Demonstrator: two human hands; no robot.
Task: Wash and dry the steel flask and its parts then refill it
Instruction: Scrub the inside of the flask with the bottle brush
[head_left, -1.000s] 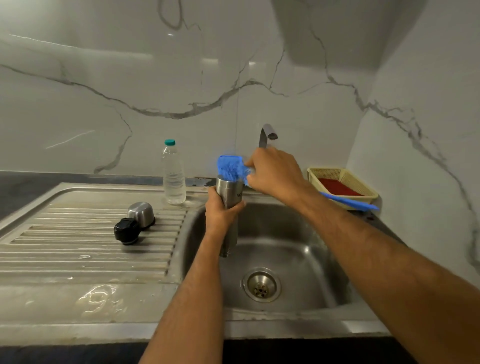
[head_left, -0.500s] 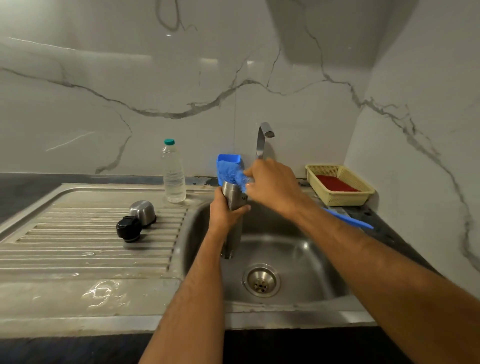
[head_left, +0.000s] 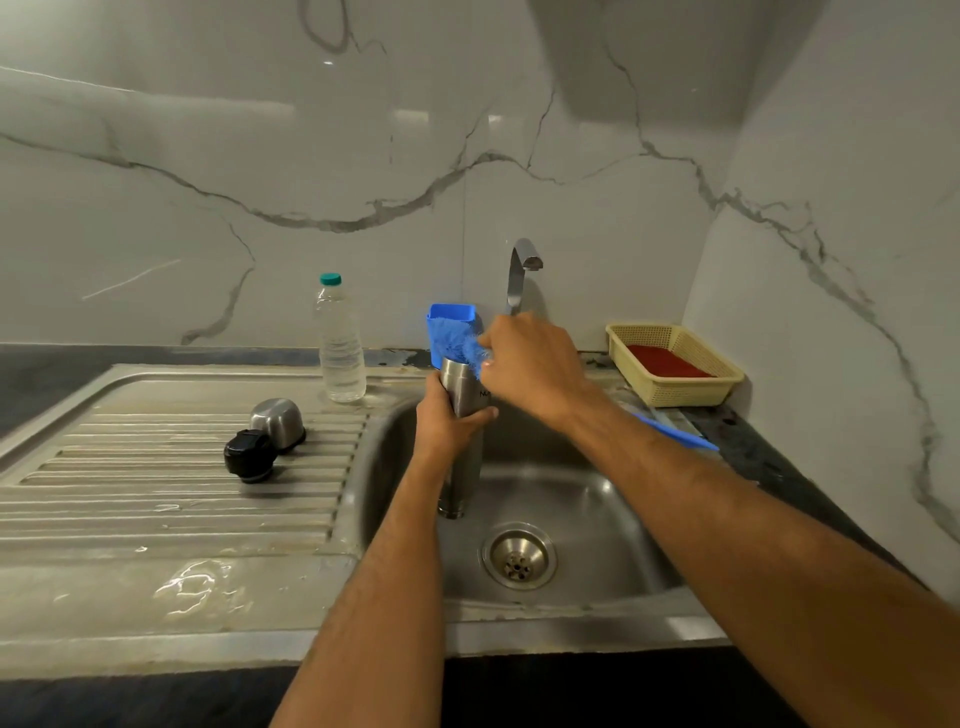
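Observation:
The steel flask (head_left: 464, 389) stands upright over the sink basin (head_left: 587, 499), and my left hand (head_left: 449, 423) grips its upper body. My right hand (head_left: 530, 364) holds a blue bottle brush (head_left: 460, 340) near its bristle head, which sits at the flask's mouth. The brush's blue handle (head_left: 680, 434) sticks out behind my right forearm. On the ribbed drainboard (head_left: 156, 467) to the left lie the flask's steel cup (head_left: 278, 421) and its black stopper (head_left: 249, 454), side by side.
A clear plastic water bottle (head_left: 340, 343) with a teal cap stands at the back of the drainboard. The tap (head_left: 522, 270) rises behind the basin. A yellow basket (head_left: 675, 364) with a red pad sits at the back right. Water is pooled on the front ledge (head_left: 197, 587).
The brush head has come down a little onto the flask's mouth. My left hand has kept its grip on the flask, and the view has shifted slightly.

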